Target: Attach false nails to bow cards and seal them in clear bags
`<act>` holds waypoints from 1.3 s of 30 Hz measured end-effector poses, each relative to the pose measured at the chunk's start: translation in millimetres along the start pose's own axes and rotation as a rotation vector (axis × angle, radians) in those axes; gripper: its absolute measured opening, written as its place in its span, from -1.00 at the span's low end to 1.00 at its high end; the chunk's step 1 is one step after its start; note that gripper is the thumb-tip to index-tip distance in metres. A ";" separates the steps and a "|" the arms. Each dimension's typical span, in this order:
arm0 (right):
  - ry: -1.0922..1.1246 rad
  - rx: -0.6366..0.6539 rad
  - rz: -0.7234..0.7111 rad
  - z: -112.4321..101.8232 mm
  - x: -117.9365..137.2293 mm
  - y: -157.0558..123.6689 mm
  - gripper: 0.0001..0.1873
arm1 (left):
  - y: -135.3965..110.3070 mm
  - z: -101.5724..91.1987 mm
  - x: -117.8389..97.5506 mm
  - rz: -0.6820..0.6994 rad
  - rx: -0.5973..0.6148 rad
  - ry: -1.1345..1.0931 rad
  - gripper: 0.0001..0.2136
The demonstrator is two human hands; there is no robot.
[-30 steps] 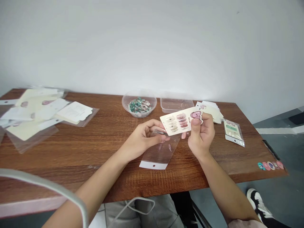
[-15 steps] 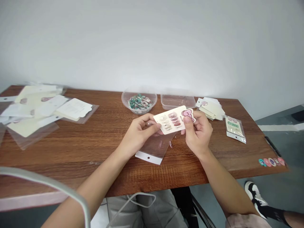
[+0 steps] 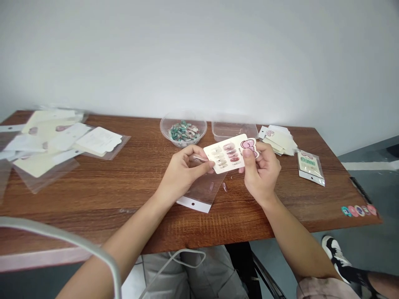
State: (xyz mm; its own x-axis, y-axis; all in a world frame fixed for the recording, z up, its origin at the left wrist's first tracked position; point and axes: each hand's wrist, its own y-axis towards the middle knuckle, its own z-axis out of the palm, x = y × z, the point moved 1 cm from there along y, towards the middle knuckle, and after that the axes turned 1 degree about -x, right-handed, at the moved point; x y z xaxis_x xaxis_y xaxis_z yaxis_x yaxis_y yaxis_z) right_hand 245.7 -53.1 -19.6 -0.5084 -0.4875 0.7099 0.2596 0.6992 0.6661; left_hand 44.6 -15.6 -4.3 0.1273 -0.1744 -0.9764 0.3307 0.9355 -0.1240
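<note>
The left hand and right hand grip a cream, pink-bowed rectangular card over the brown wooden surface; a clear plastic bag lies below, its far end hidden, probably behind the left hand.

A bowl blocks ahead, with room leftward

1. Probably a small workshop; the exact kind cannot be told.
2. A wooden table stands against a plain pale wall.
3. Piled bags, stacked cards and a bowl of false nails suggest a workplace.
4. The grey floor bears a white stripe, as in work premises.
</note>
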 end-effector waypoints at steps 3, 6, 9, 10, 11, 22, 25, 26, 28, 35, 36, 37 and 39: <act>0.013 -0.002 0.002 0.0 0.6 -0.2 -0.93 | -0.9 -0.5 0.8 -0.006 -0.010 -0.005 -0.67; 0.028 -0.010 0.012 0.1 0.5 -0.7 -0.93 | -2.1 -0.3 -0.2 -0.012 -0.001 -0.031 -0.67; 0.033 -0.014 0.020 0.4 0.2 -1.0 -0.92 | -3.6 -0.2 -1.9 -0.012 0.012 -0.056 -0.70; 0.031 -0.015 0.022 0.5 0.2 -0.9 -0.91 | -4.1 -0.2 -2.5 -0.011 0.014 -0.062 -0.72; 0.029 -0.013 0.021 0.7 0.2 -0.8 -0.91 | -4.5 -0.2 -3.0 -0.009 0.013 -0.065 -0.74; -0.037 0.010 -0.020 0.4 -2.6 -2.9 -0.90 | -1.7 1.3 -1.4 -0.010 -0.060 -0.038 -0.80; -0.055 0.009 -0.026 -0.4 -4.2 -3.9 -0.89 | -0.4 1.4 -1.0 0.002 -0.066 -0.017 -0.76; -0.057 0.010 -0.027 -0.6 -4.6 -4.2 -0.89 | -0.2 1.4 -1.1 0.005 -0.068 -0.014 -0.74; -0.061 0.011 -0.025 -0.8 -5.1 -4.8 -0.88 | -0.2 1.3 -1.0 0.002 -0.070 -0.014 -0.72; -0.075 0.019 -0.035 -0.6 -5.8 -5.7 -0.89 | -2.1 0.6 -1.3 -0.013 -0.084 0.009 -0.71; -0.078 0.022 -0.040 -0.5 -5.7 -5.5 -0.89 | -2.5 0.7 -1.6 -0.013 -0.079 0.001 -0.71; -0.084 0.023 -0.044 -0.4 -5.4 -5.2 -0.89 | -2.8 0.8 -1.8 -0.015 -0.071 -0.007 -0.71; -0.097 0.022 -0.057 -0.1 -4.4 -4.3 -0.89 | -3.0 0.9 -2.0 -0.017 -0.054 -0.017 -0.72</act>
State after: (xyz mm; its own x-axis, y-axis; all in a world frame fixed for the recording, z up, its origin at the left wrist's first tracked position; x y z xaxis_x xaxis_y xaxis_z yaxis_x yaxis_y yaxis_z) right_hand 246.9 -54.1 -25.6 -0.5991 -0.4743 0.6450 0.2109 0.6837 0.6986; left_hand 44.2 -18.3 -1.9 0.1378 -0.1949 -0.9711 0.2819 0.9476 -0.1502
